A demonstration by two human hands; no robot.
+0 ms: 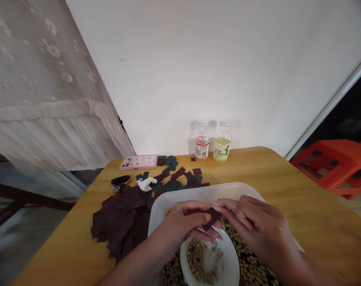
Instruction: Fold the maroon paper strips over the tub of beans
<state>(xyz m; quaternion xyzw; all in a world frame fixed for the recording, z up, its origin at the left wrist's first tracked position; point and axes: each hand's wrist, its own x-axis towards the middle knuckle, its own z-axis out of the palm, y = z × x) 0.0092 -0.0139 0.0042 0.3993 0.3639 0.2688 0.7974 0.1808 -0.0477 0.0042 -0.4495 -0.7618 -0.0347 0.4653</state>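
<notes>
My left hand [188,220] pinches a small dark brown flat piece [212,218] between thumb and fingers, above a white bowl [235,264]. My right hand [258,222] is closed too, thumb and index fingertips pressed together at the upper corner of the same piece. Whether anything else sits between those fingertips is too small to tell. Inside the bowl lie small tan round beads [196,258] with a few dark ones. The bowl stands in a white tray [161,202] that holds many more tan and black beads [252,266].
Left of the tray is a heap of dark brown squares [121,218]; green and brown pieces [174,184] lie behind it. A crumpled white tissue [146,184], keys [121,180], a phone [138,162] and two bottles [202,147] [222,147] stand farther back. An orange stool [335,163] is at right.
</notes>
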